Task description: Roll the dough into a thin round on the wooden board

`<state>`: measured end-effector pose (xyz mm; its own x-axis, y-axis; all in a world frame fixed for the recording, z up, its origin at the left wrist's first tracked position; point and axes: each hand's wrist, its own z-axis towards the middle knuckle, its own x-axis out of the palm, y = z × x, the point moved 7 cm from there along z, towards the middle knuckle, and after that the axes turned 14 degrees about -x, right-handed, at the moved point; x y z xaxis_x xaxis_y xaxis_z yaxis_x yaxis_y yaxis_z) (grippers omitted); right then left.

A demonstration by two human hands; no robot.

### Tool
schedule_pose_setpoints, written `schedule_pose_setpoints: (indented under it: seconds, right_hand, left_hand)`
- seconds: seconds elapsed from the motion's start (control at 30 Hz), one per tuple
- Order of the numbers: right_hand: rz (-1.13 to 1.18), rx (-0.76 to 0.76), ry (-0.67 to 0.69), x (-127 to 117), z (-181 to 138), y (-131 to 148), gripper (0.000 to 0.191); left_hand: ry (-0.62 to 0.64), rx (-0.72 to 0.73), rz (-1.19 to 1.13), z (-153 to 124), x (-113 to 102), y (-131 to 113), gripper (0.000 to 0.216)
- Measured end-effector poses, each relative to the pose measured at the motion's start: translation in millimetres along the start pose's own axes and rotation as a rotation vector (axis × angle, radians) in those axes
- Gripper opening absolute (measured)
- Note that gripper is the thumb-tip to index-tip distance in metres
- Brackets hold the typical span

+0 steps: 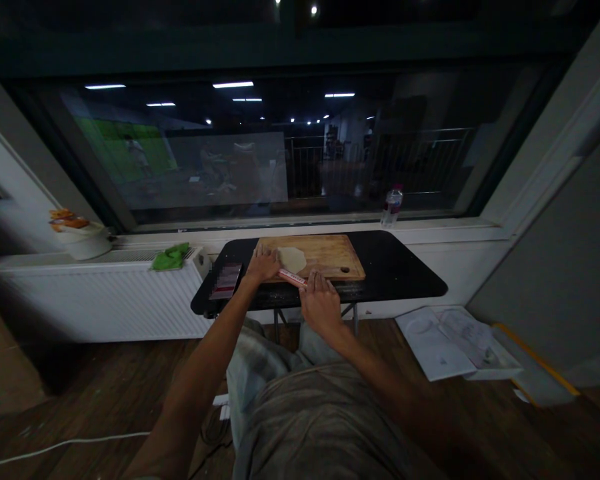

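A flat, pale round of dough [291, 259] lies on the left half of a wooden cutting board [330, 250]. Across the dough's near edge slants a reddish rod with white printed lettering, a rolling pin [293, 277] by its look. My left hand [264, 264] is closed over its left end, beside the dough. On the right end rests my right hand [321, 300], its fingers bent over the rod at the board's front edge. Both palms face down and hide the rod's ends.
The board sits on a black folding table [400, 267]. A dark flat packet [227, 281] lies at its left. Behind stand a water bottle [392, 207] on the sill, a green cloth [171, 257] and a white tub [85, 241] on the radiator [105, 300]. An open white box [455, 343] lies on the floor.
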<state>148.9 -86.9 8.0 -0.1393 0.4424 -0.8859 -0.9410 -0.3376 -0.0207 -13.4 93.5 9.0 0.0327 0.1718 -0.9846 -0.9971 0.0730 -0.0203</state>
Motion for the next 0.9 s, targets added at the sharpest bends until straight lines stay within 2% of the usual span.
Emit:
schedule_pose_setpoints:
  seconds: [0.17, 0.4, 0.57, 0.77, 0.9]
  right_hand:
    - [0.012, 0.011, -0.026, 6.7, -3.3, 2.8, 0.066]
    - [-0.014, -0.037, -0.089, -1.0, 16.2, -17.4, 0.061]
    - [-0.021, -0.028, -0.007, 3.8, 46.1, -50.1, 0.055]
    - [-0.001, -0.022, 0.121, 21.8, 95.3, -94.6, 0.054]
    - [0.003, -0.028, 0.174, 23.9, 110.5, -99.3, 0.053]
  left_hand:
    - [-0.082, 0.037, 0.068, 0.8, -1.9, -3.2, 0.067]
    - [-0.023, 0.05, -0.003, -1.7, -0.9, 0.9, 0.06]
    - [0.023, -0.026, -0.016, -2.5, -5.8, 0.7, 0.062]
    - [0.068, -0.081, -0.037, -5.3, -11.3, -2.2, 0.064]
    - [0.1, -0.081, -0.037, -5.3, -12.0, -2.3, 0.064]
